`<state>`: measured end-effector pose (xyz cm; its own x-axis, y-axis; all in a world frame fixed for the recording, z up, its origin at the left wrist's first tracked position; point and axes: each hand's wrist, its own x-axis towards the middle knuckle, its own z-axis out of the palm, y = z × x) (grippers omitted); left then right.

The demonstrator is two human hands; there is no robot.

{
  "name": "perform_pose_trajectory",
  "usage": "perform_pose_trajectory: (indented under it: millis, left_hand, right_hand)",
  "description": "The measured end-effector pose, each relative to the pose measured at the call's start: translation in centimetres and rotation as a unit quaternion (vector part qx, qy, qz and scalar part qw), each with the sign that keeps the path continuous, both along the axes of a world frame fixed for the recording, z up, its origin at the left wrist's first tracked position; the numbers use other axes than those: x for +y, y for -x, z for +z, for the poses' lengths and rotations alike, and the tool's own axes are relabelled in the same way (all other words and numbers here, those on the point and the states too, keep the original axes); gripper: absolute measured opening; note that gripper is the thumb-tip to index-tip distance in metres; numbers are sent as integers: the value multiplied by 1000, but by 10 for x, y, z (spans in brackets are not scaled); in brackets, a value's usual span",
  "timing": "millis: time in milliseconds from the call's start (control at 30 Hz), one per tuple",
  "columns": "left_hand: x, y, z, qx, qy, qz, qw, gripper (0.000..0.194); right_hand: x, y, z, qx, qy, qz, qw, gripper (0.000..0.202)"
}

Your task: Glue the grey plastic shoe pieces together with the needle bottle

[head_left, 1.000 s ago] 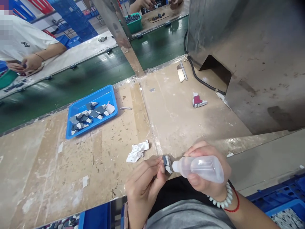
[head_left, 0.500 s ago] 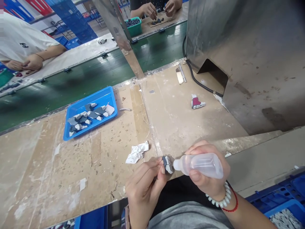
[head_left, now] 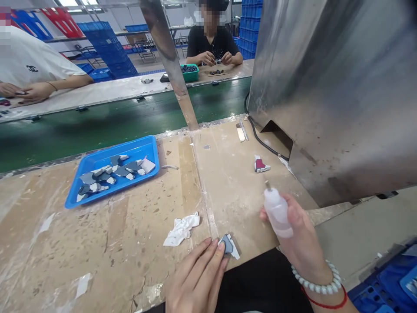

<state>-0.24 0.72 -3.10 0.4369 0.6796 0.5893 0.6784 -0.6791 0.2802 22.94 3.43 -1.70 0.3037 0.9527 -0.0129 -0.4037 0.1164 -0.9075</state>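
Note:
In the head view, my left hand (head_left: 200, 276) is at the table's front edge, its fingertips closed on a small grey and white plastic piece (head_left: 228, 244). My right hand (head_left: 301, 232) grips a clear squeeze bottle (head_left: 278, 213) with a narrow tip, held nearly upright and apart from the piece. A crumpled white cloth (head_left: 182, 229) lies just beyond my left fingers. Farther off, a maroon and white piece (head_left: 259, 165) rests on the table.
A blue tray (head_left: 153, 145) at the left holds several grey and white pieces. A large metal housing (head_left: 342, 108) with a black cable (head_left: 265, 147) stands at the right. Behind the table runs a green conveyor belt (head_left: 124, 115); two people sit across it. A slanted metal post (head_left: 172, 61) rises at the belt.
My right hand has moved the bottle away from the piece and turned its tip upward. My left hand has lowered the piece toward the table edge. The camera view has tilted up.

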Motion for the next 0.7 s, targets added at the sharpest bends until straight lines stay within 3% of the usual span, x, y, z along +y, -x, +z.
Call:
perform_pose_trajectory:
  millis: [100,167,233,367,433,533,567,633,700]
  left_hand:
    - [2,-1,2,-36,25,21,999,31]
    - [2,-2,6,-54,46,30,997,29]
    - [1,-2,13,-73,63,34,995,27]
    - [-3,-5,27,-116,73,52,989,20]
    - [-5,-8,34,-144,68,54,986,22]
    - [-9,-15,43,-178,57,48,981,30]
    - [-10,-17,46,-188,47,43,980,33]
    - [-11,-22,53,-201,26,27,979,35]
    - [-11,-26,60,-207,3,13,978,32]
  right_hand:
    - [3,3,0,-119,-27,-60,991,44]
    - [7,6,-3,-219,-35,-77,972,68]
    - [11,5,-8,-310,-13,-65,948,82]
    - [13,0,-16,-375,15,-12,927,82]
    - [4,-1,-14,-374,-40,-63,924,74]
    - [-20,5,-4,-334,-134,-190,913,23]
    - [-28,9,0,-301,-136,-166,929,10]
    - [-43,19,9,-196,-83,41,976,29]
    - [-51,30,13,-60,-16,271,960,54]
